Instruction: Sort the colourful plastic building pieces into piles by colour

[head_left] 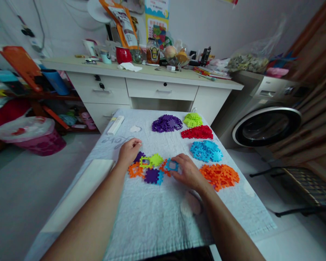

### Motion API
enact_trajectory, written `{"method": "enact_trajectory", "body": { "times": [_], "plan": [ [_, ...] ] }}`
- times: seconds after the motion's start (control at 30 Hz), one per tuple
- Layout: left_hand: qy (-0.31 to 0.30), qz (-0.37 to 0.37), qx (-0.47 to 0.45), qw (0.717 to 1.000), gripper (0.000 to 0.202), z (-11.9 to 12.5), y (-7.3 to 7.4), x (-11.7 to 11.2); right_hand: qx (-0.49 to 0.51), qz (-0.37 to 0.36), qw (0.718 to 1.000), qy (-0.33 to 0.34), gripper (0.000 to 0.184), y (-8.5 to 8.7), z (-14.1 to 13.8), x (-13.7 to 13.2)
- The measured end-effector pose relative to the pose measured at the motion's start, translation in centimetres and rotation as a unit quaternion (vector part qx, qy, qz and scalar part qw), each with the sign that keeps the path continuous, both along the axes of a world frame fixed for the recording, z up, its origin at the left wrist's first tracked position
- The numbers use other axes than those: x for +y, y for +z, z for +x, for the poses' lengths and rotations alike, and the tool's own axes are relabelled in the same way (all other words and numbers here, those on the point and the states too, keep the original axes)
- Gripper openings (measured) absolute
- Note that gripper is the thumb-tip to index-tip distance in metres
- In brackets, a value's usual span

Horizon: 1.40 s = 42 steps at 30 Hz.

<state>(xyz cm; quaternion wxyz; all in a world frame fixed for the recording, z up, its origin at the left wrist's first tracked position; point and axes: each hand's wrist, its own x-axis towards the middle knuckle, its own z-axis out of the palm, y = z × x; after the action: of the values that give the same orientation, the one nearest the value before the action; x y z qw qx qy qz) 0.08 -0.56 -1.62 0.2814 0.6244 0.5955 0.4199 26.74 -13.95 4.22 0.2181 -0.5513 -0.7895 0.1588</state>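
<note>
Reading seemingly as "Love" in grey on the cloth [149, 208], nearer than the jar [153, 52] and to its left. Showing Chinese characters across the poster [153, 22], above the jar, apparently including 孩子, otherwise blurring past reading. Bearing pale print on the pouch [122, 24], left of the jar and rising above it, but appearing too small to make out. Displaying a yellow-and-dark label on the jar itself, likewise blurring beyond reading.

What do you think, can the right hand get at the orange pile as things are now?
Probably yes: the orange pile, uncovered, lies close beside the right hand, though it may first have to release the blue square piece.
</note>
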Motion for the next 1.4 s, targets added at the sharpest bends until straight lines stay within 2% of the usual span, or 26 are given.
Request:
{"method": "enact_trajectory", "body": {
  "times": [0.1, 0.2, 0.27, 0.37, 0.5, 0.7, 0.93, 1.03, 1.13, 1.2, 1.3, 1.4],
  "plan": [
    [-0.001, -0.001, -0.001, 1.000, 0.026, 0.0, 0.1, 0.0, -0.023, 0.050, 0.994, -0.097, 0.037, 0.7, 2.6, 0.7],
    [-0.008, 0.000, 0.001, 1.000, 0.025, 0.0, 0.0, 0.1, -0.071, 0.089, 0.969, -0.221, 0.037, 1.7, 5.8, 1.4],
    [-0.008, 0.000, 0.002, 1.000, 0.025, 0.0, -0.1, 0.2, -0.106, 0.094, 0.947, -0.289, 0.036, 2.2, 7.7, 1.8],
    [-0.008, -0.001, 0.000, 1.000, 0.026, 0.0, -0.3, 0.3, -0.150, 0.080, 0.923, -0.345, 0.035, 2.7, 9.8, 2.3],
    [-0.006, -0.002, 0.003, 1.000, 0.025, 0.0, -0.2, 0.2, -0.174, 0.055, 0.910, -0.373, 0.035, 2.7, 11.1, 2.7],
    [-0.007, -0.003, 0.017, 1.000, 0.026, 0.1, 0.3, 0.0, -0.172, 0.032, 0.905, -0.388, 0.036, 2.8, 11.3, 2.8],
    [-0.003, -0.002, 0.026, 1.000, 0.025, 0.1, 0.2, 0.0, -0.145, 0.067, 0.913, -0.375, 0.035, 3.3, 10.7, 2.0],
    [-0.006, -0.004, 0.031, 1.000, 0.026, 0.1, 0.2, 0.0, -0.124, 0.072, 0.934, -0.326, 0.032, 4.1, 8.9, 2.0],
    [-0.008, 0.000, 0.026, 1.000, 0.027, 0.1, 0.2, 0.0, -0.091, 0.046, 0.978, -0.180, 0.029, 5.1, 5.3, 1.7],
    [-0.009, 0.000, 0.024, 1.000, 0.027, 0.1, 0.3, -0.1, -0.081, 0.012, 0.994, -0.069, 0.029, 5.5, 2.4, 1.4],
    [-0.010, 0.000, 0.022, 1.000, 0.027, 0.1, 0.4, -0.2, -0.091, -0.031, 0.993, 0.063, 0.029, 5.4, -1.6, 0.7],
    [-0.007, -0.002, 0.025, 1.000, 0.027, 0.2, 0.6, -0.3, -0.111, -0.049, 0.985, 0.126, 0.037, 4.1, -4.0, 0.3]
  ]
}}
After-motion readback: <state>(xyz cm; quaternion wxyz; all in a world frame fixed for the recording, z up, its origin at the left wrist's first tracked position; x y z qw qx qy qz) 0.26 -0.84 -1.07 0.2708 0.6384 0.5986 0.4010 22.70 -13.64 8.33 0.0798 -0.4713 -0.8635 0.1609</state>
